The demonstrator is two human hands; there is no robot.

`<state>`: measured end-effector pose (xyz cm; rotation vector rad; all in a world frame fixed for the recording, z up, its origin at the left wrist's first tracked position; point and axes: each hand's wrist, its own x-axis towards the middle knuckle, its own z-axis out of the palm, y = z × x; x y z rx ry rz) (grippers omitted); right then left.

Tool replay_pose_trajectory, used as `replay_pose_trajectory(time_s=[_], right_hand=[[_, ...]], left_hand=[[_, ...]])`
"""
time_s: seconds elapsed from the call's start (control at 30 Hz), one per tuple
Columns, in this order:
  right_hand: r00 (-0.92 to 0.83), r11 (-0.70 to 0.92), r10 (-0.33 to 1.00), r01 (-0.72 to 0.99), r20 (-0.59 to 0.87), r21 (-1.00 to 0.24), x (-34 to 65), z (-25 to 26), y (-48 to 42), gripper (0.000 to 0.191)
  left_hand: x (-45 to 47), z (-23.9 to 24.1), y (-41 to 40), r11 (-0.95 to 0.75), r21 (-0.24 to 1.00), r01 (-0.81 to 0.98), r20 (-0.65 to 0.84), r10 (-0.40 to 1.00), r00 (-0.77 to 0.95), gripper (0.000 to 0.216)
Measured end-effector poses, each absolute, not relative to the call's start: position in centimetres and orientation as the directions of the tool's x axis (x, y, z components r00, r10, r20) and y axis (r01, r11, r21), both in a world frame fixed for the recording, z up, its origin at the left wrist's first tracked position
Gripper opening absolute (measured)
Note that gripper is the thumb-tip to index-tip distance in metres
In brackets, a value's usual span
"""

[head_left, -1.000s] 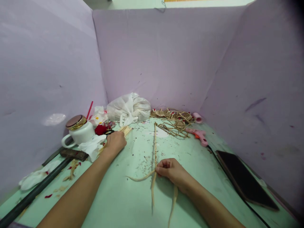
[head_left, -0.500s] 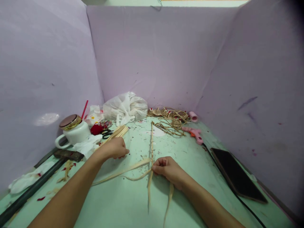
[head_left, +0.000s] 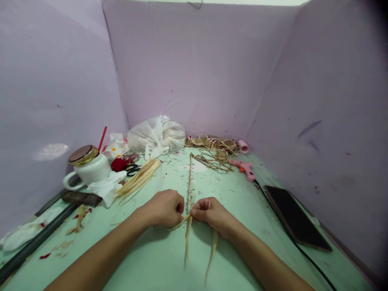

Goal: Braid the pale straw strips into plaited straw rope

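Here the left hand (head_left: 165,208) and right hand (head_left: 212,212) each pinch the loose straw strands (head_left: 187,242) where the straw braid (head_left: 190,178) ends, at the middle of the desk (head_left: 145,262). The strands look light, thin and brittle, so a grip close to the braid's end likely suits best.

- tabletop (head_left: 157,258): pale mint green, peppered with dark specks
- partition walls (head_left: 194,72): plain lilac, a few dark scuffs
- straw strips (head_left: 187,238): pale tan; loose straw bundle (head_left: 138,180) same shade
- twine pile (head_left: 216,151): brown, with red and white bits
- mug (head_left: 91,171): white, with bronze-gold lid (head_left: 82,154) and red drinking straw (head_left: 102,138)
- pompom (head_left: 118,164): deep red
- plastic bag (head_left: 157,135): milky white
- glue gun (head_left: 244,166): pink, orange trigger
- spool (head_left: 242,146): pink
- tablet (head_left: 292,210): glossy black
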<state>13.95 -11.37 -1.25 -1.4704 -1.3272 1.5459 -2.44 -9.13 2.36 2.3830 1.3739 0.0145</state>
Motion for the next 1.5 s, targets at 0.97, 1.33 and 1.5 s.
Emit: replay_pose_trajectory(time_s=[0.97,1.33,1.5], right_hand=[[-0.157,-0.322,0.923,0.184,-0.351,-0.929,13.8,-0.9,-11.4,0.007],[-0.160,-0.326,0.918,0.220,-0.363,-0.920,13.8,-0.4,-11.6,0.008],[-0.168,-0.324,0.918,0.208,-0.360,-0.923,13.8,-0.4,-11.6,0.008]], left_hand=[[-2.4,2.9,-9.1,-0.183,0.671,0.718,-0.344,0.781,0.521,0.019],[-1.8,2.2,-9.3,-0.053,0.725,0.686,-0.404,0.775,0.486,0.018],[-1.7,2.2,-9.3,-0.049,0.743,0.668,-0.382,0.788,0.483,0.017]])
